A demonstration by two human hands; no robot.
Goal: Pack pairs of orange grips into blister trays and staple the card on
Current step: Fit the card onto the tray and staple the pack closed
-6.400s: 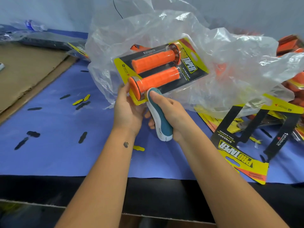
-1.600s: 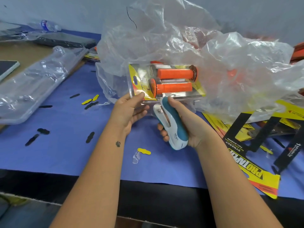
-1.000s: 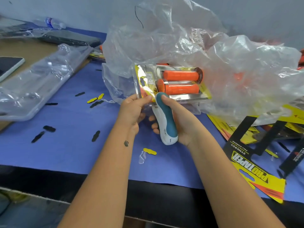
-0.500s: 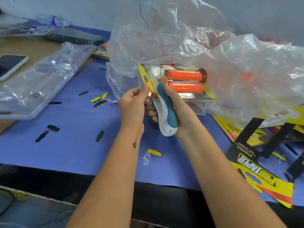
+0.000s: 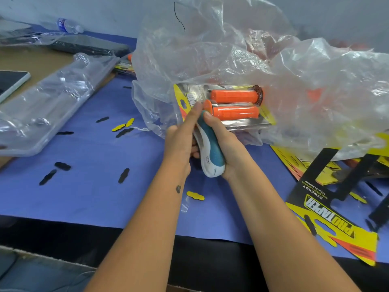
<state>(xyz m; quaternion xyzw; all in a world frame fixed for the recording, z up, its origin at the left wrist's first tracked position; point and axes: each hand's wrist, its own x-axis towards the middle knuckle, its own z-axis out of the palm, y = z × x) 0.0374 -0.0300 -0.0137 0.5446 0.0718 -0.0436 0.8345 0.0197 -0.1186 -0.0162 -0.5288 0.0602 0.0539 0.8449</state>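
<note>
A blister pack (image 5: 242, 123) with two orange grips (image 5: 233, 103) and a yellow and black card is held above the blue table cover. My left hand (image 5: 181, 138) holds its left end, thumb up against the card edge. My right hand (image 5: 223, 144) grips a teal and white stapler (image 5: 208, 152), its nose hidden at the pack's lower left corner beside the near grip's flange.
A big crumpled clear plastic bag (image 5: 294, 70) fills the back right. Loose printed cards (image 5: 328, 209) lie at the right. A stack of empty clear blister trays (image 5: 52, 106) and a phone (image 5: 10, 83) sit left. Punched card scraps (image 5: 124, 175) dot the blue cover (image 5: 84, 197).
The pack has turned from lying flat-on to nearly edge-on. My left hand slid up its left end and the stapler moved in under the near grip's end.
</note>
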